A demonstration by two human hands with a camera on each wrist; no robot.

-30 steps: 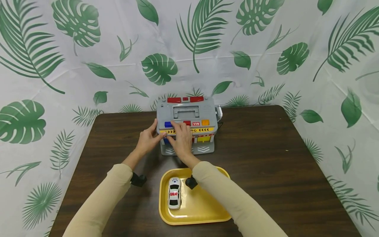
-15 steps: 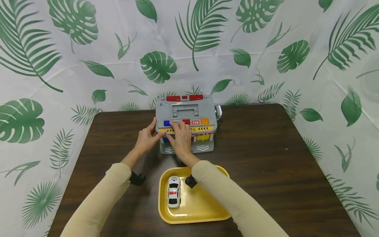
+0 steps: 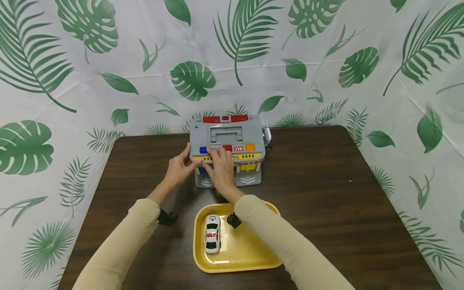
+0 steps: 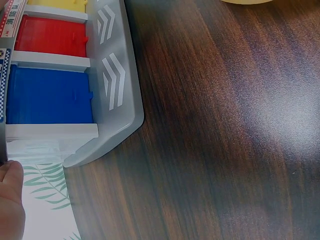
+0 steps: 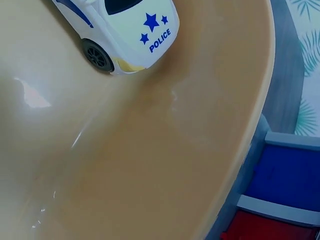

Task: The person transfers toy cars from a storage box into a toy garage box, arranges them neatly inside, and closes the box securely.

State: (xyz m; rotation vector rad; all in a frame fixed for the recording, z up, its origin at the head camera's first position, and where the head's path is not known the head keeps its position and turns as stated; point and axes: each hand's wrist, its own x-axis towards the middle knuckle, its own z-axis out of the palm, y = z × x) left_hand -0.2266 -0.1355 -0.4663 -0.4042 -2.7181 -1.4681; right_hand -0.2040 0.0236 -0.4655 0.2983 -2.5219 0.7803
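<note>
A grey toy garage (image 3: 251, 135) stands at the far side of the table, with colored buttons along its roof's front. My left hand (image 3: 177, 171) grips its front left corner, thumb on the front edge and fingers along the side. My right hand (image 3: 222, 171) holds the roof's front edge, its index fingertip right at the blue button (image 3: 203, 150) and its thumb lower, at the front. In the left wrist view, the blue door (image 4: 50, 95), red door (image 4: 52, 37) and yellow door (image 4: 62, 5) are closed; part of my left hand (image 4: 10, 205) shows at the edge.
A yellow tray (image 3: 250, 268) lies nearer, under my right forearm. In its left part sits a white toy police car (image 3: 212, 234), its front toward the garage. A white piece (image 3: 267, 135) sticks out from the garage's right side. Leaf-printed cloth (image 3: 145, 96) hangs behind the table.
Both hands keep their places on the toy garage. The whole head view has shifted slightly up and left; the car and tray stay put.
</note>
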